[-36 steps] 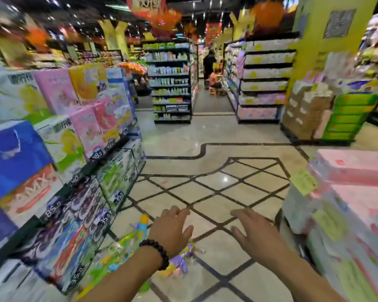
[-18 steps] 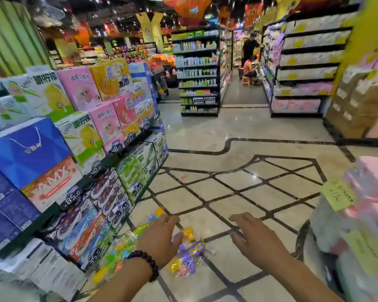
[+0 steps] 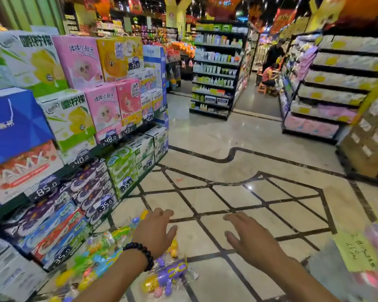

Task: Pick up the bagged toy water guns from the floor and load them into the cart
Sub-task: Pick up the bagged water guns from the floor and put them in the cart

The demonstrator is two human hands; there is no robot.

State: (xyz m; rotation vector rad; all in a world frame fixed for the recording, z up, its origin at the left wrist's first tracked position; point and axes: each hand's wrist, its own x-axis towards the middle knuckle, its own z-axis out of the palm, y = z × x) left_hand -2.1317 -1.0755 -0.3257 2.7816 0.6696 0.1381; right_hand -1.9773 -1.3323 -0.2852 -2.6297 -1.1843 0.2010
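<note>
While nothing is held, the left hand [image 3: 156, 233] and right hand [image 3: 250, 238] are seen from the head view with fingers spread loose. The bagged toy water guns [image 3: 105, 253] are piled on the floor [image 3: 238, 192], beneath the left hand, beside the shelf [image 3: 79, 162].

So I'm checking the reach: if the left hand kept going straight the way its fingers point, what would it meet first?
Probably bare floor. The left hand, open, points forward and slightly right, over the bagged water guns rather than at them. Its height above them is unclear; a steeper descent would meet the bags first.
</note>
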